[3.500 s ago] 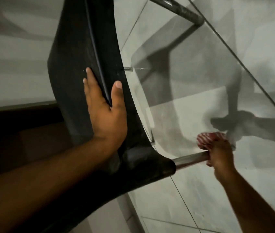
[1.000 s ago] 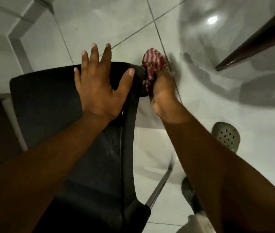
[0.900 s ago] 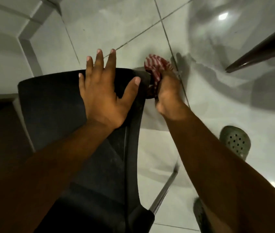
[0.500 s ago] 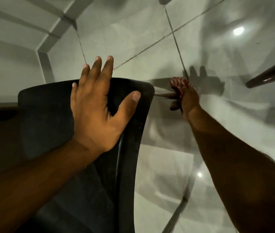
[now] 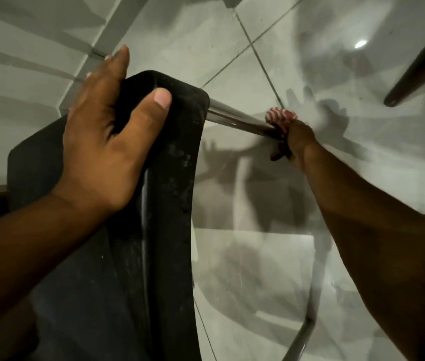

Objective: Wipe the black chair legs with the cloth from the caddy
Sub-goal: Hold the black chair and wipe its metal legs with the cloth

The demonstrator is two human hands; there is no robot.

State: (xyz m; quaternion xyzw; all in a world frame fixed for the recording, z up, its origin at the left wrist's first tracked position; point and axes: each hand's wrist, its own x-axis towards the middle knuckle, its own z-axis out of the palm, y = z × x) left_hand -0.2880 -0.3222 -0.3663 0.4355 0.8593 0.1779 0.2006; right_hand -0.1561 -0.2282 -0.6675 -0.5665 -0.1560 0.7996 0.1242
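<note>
On the leg (image 5: 237,120), the right hand (image 5: 294,142) clenches soft cloth (image 5: 280,117); the left hand (image 5: 112,142) grips the stiff, likely light chair (image 5: 175,191) by its edge.

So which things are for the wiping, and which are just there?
For the job:
chair
chair leg
cloth
left hand
right hand

Just there:
floor
dark furniture leg

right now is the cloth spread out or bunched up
Bunched up: the striped cloth is a wad in the right hand, pressed on the chair leg.
</note>
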